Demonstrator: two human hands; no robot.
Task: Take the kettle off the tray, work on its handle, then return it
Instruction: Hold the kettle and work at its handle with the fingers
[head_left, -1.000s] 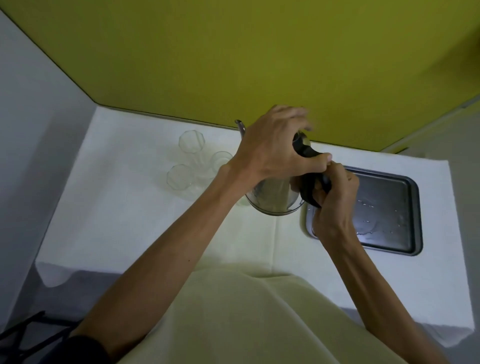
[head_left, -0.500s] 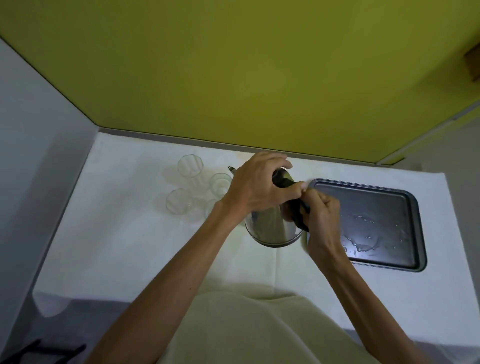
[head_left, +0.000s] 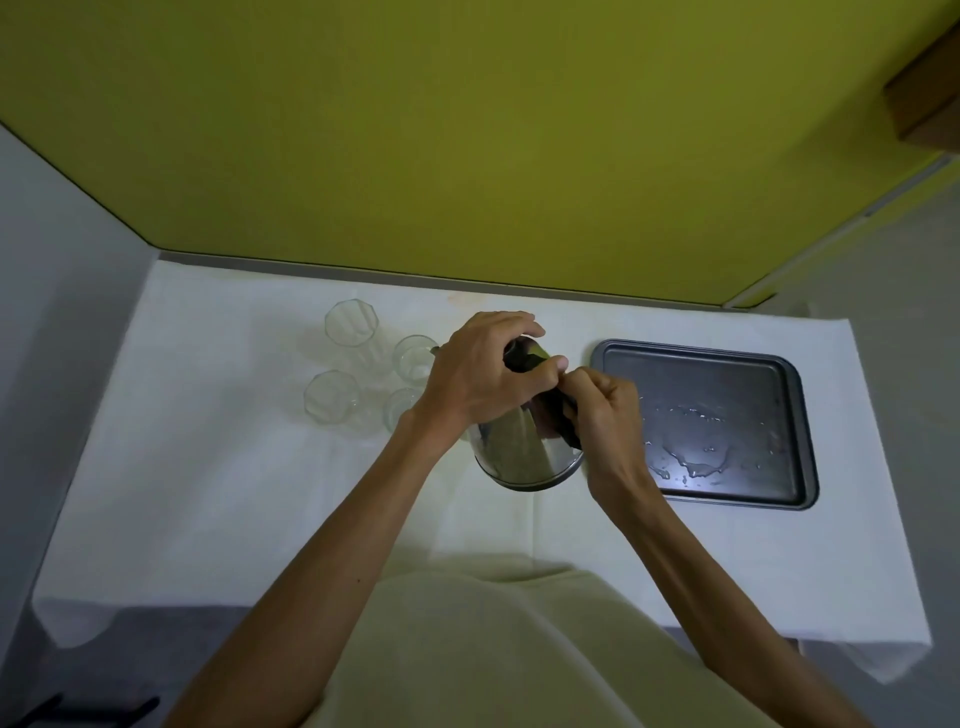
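I've got the kettle (head_left: 524, 457) just left of the tray (head_left: 779, 364), left hand (head_left: 480, 379) clamped over its top, right hand (head_left: 602, 410) gripping the handle (head_left: 563, 421).

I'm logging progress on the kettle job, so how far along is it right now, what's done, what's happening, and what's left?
Done: the kettle is off the tray and stands on the white tablecloth beside it; the tray holds only water droplets.

In hand: the left hand grips the kettle's top while the right hand grips the black handle, so the handle work is underway.

Left: finishing the handle and setting the kettle back on the tray.
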